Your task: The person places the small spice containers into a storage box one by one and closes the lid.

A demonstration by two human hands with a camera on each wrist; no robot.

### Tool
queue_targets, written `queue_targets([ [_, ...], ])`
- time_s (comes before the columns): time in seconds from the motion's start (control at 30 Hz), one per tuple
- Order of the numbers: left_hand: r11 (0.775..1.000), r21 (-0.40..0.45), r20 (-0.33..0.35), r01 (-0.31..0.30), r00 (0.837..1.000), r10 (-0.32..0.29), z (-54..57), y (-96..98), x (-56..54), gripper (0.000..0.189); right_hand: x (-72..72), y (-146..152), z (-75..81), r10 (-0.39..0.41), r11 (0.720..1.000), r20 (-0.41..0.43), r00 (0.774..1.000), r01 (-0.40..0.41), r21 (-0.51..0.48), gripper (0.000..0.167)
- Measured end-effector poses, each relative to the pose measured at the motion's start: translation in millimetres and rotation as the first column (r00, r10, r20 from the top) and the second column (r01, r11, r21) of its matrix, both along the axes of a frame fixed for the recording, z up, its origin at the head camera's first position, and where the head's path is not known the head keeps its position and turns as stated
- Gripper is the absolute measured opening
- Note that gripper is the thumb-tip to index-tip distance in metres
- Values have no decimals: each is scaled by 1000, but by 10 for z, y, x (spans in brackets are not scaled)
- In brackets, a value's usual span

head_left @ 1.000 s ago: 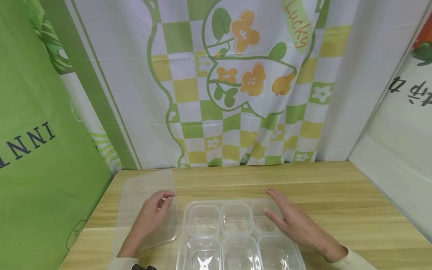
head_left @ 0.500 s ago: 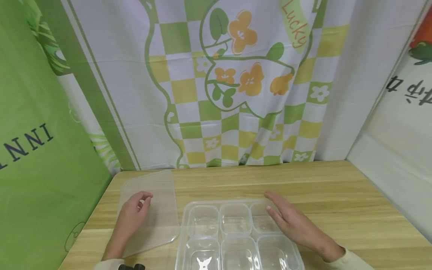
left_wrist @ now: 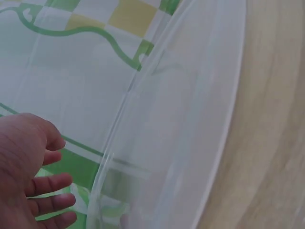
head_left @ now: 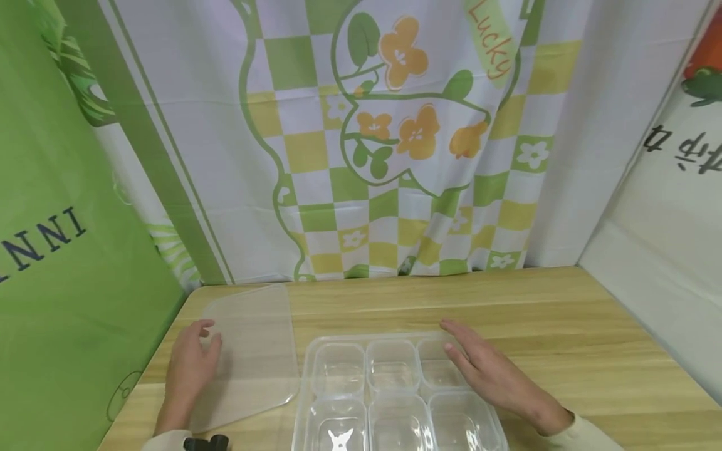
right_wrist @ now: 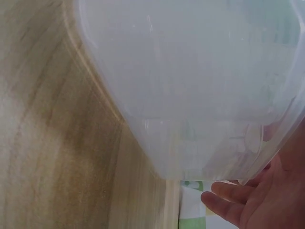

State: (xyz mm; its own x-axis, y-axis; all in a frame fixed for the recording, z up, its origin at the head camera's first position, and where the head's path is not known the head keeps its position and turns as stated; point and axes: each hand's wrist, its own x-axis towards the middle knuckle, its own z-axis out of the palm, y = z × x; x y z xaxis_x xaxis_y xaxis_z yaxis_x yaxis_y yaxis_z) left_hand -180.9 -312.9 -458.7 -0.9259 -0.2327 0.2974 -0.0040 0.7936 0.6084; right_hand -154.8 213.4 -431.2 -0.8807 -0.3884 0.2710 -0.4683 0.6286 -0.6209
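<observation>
A clear plastic box with several small see-through tubs, such as the front left tub, stands at the front middle of the table. My right hand lies along its right side, fingers straight over the back right corner. In the right wrist view, the fingers show beside the box's wall. To the left lies a flat translucent lid. My left hand is over its left edge, fingers loosely bent and nothing in them. The left wrist view shows the lid beyond that hand.
The wood-grain table runs back to a patterned curtain. A green cloth wall closes off the left side, and a white printed one the right.
My left hand has moved left across the lid, from its middle to its left edge, with the thumb and fingers spreading slightly. My right hand has stayed nearly still beside the box.
</observation>
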Motion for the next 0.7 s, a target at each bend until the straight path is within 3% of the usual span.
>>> queue_targets([
  [0.17,1000,-9,115,-19,993,20,-17,-108,-3,45,-8,1,-2,4,1000,6,1000,-4,-2,48],
  [0.37,1000,-11,268,-28,963,30,-28,-203,-9,59,-11,-6,-33,-2,1000,2,1000,2,-28,45],
  [0.5,999,-43,294,-32,955,43,-46,-213,-26,66,-17,-7,-59,-11,998,-1,1000,11,-60,42],
  [0.7,997,-78,305,-26,951,49,-48,-203,-37,60,-20,3,-78,-26,996,-7,1000,25,-84,40],
])
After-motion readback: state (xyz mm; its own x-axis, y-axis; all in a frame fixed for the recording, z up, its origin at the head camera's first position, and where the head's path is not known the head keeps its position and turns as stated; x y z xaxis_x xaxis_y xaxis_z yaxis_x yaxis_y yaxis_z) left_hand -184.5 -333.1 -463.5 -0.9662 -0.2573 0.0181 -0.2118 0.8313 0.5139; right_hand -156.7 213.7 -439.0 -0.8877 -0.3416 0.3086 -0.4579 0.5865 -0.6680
